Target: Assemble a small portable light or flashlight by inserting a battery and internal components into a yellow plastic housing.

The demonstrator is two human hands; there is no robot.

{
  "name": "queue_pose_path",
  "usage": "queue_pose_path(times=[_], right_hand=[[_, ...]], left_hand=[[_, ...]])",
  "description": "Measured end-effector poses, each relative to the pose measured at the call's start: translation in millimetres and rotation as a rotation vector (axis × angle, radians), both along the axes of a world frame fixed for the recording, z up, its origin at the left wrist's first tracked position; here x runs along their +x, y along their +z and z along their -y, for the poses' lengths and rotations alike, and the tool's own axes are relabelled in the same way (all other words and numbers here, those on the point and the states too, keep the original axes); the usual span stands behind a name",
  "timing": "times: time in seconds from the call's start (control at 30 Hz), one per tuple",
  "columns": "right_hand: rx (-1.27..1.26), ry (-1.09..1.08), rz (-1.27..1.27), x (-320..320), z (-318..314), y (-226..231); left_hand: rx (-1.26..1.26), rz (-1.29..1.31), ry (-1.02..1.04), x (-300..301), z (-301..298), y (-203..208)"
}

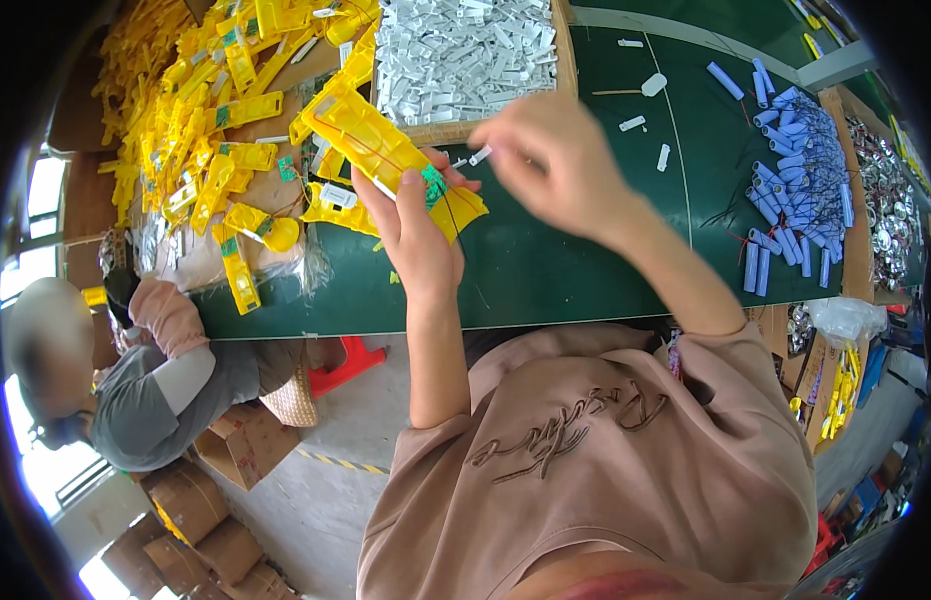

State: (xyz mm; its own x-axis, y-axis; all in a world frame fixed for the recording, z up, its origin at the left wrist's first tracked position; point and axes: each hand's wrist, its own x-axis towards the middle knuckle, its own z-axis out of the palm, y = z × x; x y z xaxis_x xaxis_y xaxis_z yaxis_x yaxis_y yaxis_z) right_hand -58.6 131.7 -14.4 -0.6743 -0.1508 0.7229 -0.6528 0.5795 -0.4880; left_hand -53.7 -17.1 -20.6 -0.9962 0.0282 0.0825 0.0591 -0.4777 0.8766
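Note:
My left hand (422,235) grips a long yellow plastic housing (357,132), tilted over the table's near edge. A thin red wire runs along the housing, and a small green circuit board (434,184) sits by its near end, close to my fingertips. My right hand (560,170), slightly blurred, is just right of the housing with its fingers pinched together. Between those fingertips is a small white plastic piece (481,155), apart from the housing. Another yellow housing (330,212) with a white part on it lies beneath and left of my left hand.
A wooden-edged box (567,60) of small white pieces stands ahead. Yellow housings (235,110) pile up at left. Wired blue cylindrical cells (785,190) and loose white pieces (653,85) lie on the green table (605,270). A person (150,390) sits at the left.

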Motion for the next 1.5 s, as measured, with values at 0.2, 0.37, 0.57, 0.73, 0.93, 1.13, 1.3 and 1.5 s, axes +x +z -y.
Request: queue_pose_path(times=[0.2, 0.37, 0.57, 0.73, 0.93, 1.13, 1.3, 1.5], right_hand=[[0.621, 0.091, 0.052, -101.6, -73.0, -32.2], [0.712, 0.145, 0.01, -119.9, -73.5, -21.6], [-0.096, 0.218, 0.74, -89.7, -59.8, -4.5], [-0.776, 0.594, 0.917, -34.4, -35.0, 24.7], [-0.902, 0.675, 0.967, 4.6, -24.8, 47.4], [-0.676, 0.582, 0.645, 28.0, -15.5, 53.7], [-0.605, 0.41, 0.579, 29.4, -10.3, 58.6], [-0.595, 0.352, 0.493, 29.7, -6.5, 49.6]], left_hand=[[-0.052, 0.048, -0.067, -3.5, 4.3, -1.6], [-0.006, 0.093, -0.058, 1.1, 13.1, -3.8], [-0.017, 0.105, -0.067, 15.4, 18.2, -2.6], [-0.028, 0.065, -0.149, 33.7, 11.1, 7.6], [-0.055, 0.003, -0.236, 55.2, 5.4, 21.5], [-0.093, -0.047, -0.284, 70.6, -0.6, 28.4], [-0.237, -0.1, -0.307, 77.4, -2.4, 23.6], [-0.295, -0.118, -0.322, 82.3, -5.1, 22.0]])
